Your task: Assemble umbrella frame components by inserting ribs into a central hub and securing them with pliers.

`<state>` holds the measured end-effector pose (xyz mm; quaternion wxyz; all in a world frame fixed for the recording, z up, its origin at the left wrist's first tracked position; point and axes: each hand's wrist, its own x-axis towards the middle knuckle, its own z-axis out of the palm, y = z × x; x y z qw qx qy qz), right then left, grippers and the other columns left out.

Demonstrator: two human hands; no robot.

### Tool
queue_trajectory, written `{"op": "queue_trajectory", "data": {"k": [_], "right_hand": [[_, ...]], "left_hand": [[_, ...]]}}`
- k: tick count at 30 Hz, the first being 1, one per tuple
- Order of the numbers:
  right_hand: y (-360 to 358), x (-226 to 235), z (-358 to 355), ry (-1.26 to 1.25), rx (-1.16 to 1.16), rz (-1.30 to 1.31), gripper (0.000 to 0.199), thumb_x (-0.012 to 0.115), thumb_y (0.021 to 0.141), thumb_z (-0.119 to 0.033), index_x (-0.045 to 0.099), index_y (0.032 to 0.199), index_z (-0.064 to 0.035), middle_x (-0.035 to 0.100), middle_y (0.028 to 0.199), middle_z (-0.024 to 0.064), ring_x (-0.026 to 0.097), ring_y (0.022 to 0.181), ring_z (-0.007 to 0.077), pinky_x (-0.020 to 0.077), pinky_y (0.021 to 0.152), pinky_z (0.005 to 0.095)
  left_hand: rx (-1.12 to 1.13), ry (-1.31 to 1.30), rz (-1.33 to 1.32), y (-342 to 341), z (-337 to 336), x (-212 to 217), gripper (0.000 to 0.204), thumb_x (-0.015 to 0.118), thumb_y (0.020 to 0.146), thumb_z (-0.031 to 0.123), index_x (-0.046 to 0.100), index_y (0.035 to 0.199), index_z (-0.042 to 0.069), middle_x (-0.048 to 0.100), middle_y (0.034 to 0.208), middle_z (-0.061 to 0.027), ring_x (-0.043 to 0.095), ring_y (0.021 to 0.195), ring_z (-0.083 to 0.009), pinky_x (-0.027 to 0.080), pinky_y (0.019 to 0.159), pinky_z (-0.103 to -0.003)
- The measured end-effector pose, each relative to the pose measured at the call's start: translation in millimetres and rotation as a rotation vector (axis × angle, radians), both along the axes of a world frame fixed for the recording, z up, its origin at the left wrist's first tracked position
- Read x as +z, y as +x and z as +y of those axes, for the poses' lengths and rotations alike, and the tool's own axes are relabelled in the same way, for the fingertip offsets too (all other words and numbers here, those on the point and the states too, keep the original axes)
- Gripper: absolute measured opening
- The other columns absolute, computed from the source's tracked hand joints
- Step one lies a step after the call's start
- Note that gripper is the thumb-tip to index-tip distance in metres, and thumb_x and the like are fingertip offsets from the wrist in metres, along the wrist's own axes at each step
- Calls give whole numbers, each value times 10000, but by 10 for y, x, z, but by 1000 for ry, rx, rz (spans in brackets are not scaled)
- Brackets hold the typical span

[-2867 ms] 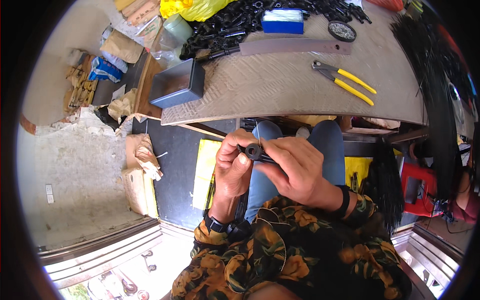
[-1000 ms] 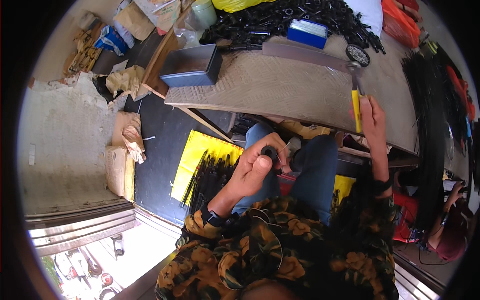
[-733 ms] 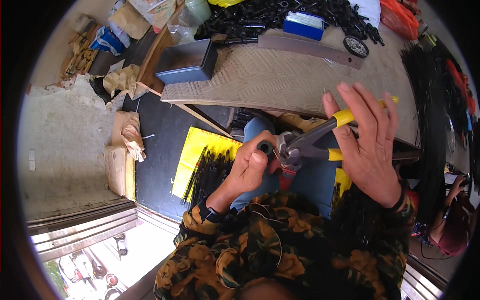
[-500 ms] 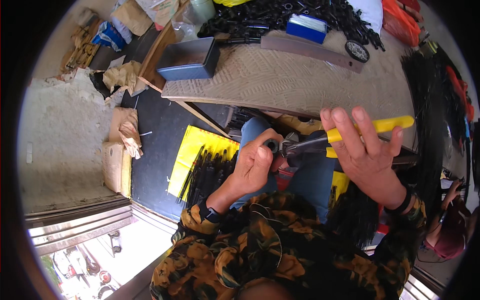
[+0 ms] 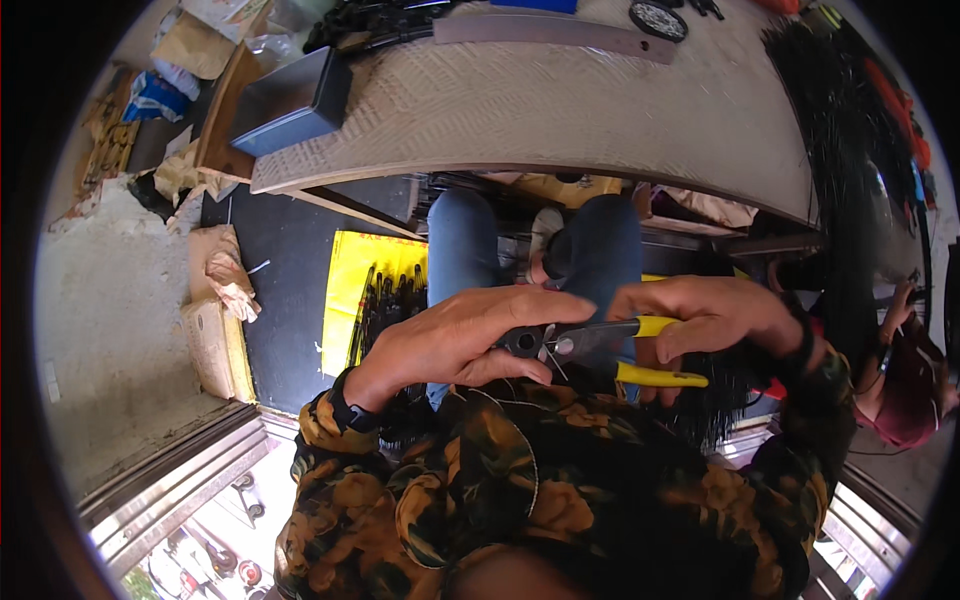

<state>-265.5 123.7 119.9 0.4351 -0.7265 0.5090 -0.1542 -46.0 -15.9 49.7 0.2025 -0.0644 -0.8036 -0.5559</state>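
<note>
Over my lap, my left hand [image 5: 465,335] grips a black tubular part [image 5: 522,343] between thumb and fingers, its round open end facing up. A small shiny metal piece sticks out beside it, too small to name. My right hand [image 5: 715,308] is closed round the upper handle of yellow-handled pliers [image 5: 660,377]. The jaws point left and meet the metal piece next to the black part. Whether they clamp it I cannot tell. The lower handle stands apart from the upper one, below my palm.
Ahead is a worktable [image 5: 560,110] with a blue-grey bin [image 5: 290,105], a flat metal bar [image 5: 550,37] and a round black dish [image 5: 658,20]. A yellow sheet [image 5: 345,290] with black rods lies at left. Black strands hang at right [image 5: 840,140]; another person [image 5: 910,380] sits beyond.
My view has shifted, with the table further up. Both hands have drawn nearer my body. My right fingers, earlier spread over the pliers, have curled round the handle, and the pliers have turned.
</note>
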Motion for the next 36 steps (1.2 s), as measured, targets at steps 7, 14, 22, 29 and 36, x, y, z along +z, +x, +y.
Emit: {"op": "queue_trajectory", "data": {"k": [7,14,22,29,36], "right_hand": [[51,-263,14,-321,-44,163,440,677,714,-204,514,1109,-101,484,1022,150,576,749,265,468,595,348],[146,-207,-12,-853,-249,877,277,639,718,-159,597,991,-132,457,1149,82,480,1076,235,275,967,480],[101,-289,-102,-1487,-333,1529,499,457,835,-545,382,1293,-364,360,1275,-69,320,1240,140,87,1046,577],[91,-47,-190,-660,-423,484,280,671,749,-76,565,1008,-62,502,1050,60,501,933,157,386,814,379],[398,-325,-430,-379,-514,-341,202,725,711,-133,569,786,-28,469,733,12,431,660,90,354,572,240]], "left_hand": [[174,101,-175,50,35,-22,575,659,723,408,461,1120,42,527,1002,-83,534,893,-209,413,797,-298],[235,86,-66,-55,58,-77,549,693,736,224,405,1185,91,514,1074,-128,558,852,-264,446,730,-331],[236,165,-126,-73,-37,-48,572,678,753,216,372,1225,116,504,915,-89,546,756,-202,443,642,-296],[224,64,30,-77,-40,-134,424,701,732,224,442,1037,84,493,821,-79,522,612,-192,408,560,-301],[270,-16,-145,-136,84,-154,500,659,780,273,344,1067,11,502,782,-185,556,664,-359,438,578,-391]]}}
